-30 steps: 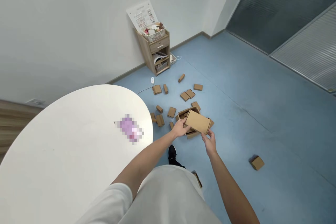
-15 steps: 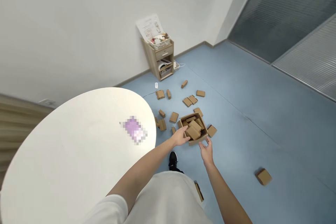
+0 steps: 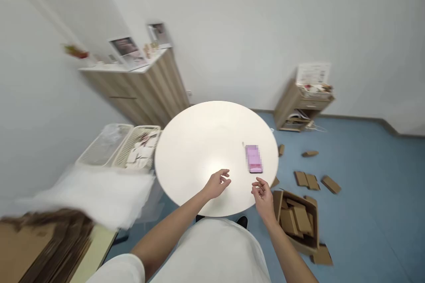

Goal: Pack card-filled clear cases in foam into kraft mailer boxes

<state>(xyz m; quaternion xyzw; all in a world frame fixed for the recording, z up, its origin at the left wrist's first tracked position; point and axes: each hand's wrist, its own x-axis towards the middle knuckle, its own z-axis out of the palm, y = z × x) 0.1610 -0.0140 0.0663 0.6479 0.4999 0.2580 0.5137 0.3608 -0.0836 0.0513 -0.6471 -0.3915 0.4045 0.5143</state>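
My left hand (image 3: 217,184) hovers over the front part of a round white table (image 3: 199,141), its fingers loosely curved and apart, holding nothing. To its right, my right hand (image 3: 263,194) is raised near the table's front right edge, fingers bent and apart, also with nothing in it. Beyond my right hand lies a purple, partly pixelated phone-like object (image 3: 254,159) on the tabletop. A large open carton (image 3: 278,212) filled with small brown boxes (image 3: 301,220) stands on the floor, right of the table.
Several small brown boxes (image 3: 330,184) lie on the blue floor. A small wooden cabinet (image 3: 286,105) stands by the wall. Left are white baskets (image 3: 122,143), white sheeting (image 3: 99,192), flattened cardboard (image 3: 56,247) and a wood-grain cabinet (image 3: 156,88).
The view has swung left, bringing the whole table, baskets and cardboard into sight. Both my hands have left the carton and are now above the table's front.
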